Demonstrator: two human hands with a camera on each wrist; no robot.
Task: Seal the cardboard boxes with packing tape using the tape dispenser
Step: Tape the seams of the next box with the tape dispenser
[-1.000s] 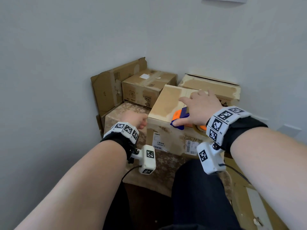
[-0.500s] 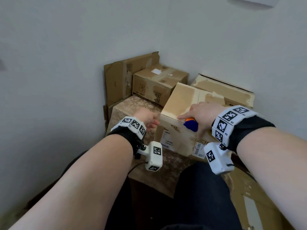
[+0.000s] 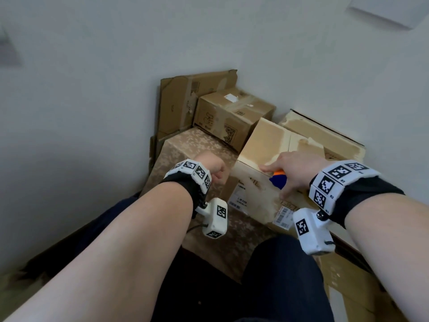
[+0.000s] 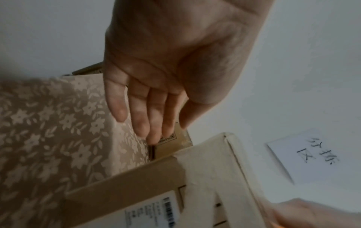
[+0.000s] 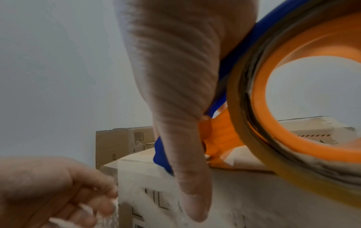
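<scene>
1. The right hand (image 3: 299,170) grips the dispenser (image 3: 278,178), fingers wrapped over its blue-and-orange body. It sits at the near top edge of the box (image 3: 267,145), thumb down the front face.
2. In the right wrist view the tape roll (image 5: 254,154) sits on its orange hub, and the dispenser's mouth touches the box's top edge.
3. The left hand (image 4: 156,92) is open, fingers straight and together, just beside the box's left side above the floral cloth (image 4: 48,123). It holds nothing, and I cannot tell whether it touches the box.
4. The box stands on the cloth, with other boxes close behind it against the wall.
5. My judgement: the tape strip is at the corner, about to be run down the front or cut.
6. Risk: the box is not clearly braced. A hard pull on the dispenser could slide or tip it toward the person, since the left hand does not press on it.
7. Risk: if the dispenser lifts off the edge too soon, the tape may spring loose and leave the seam open.
8. Risk: a crooked angle at the corner could wrinkle the tape or miss the seam.
9. Risk: the thumb lies close to the cutter end, so a slip could nick it.
</scene>
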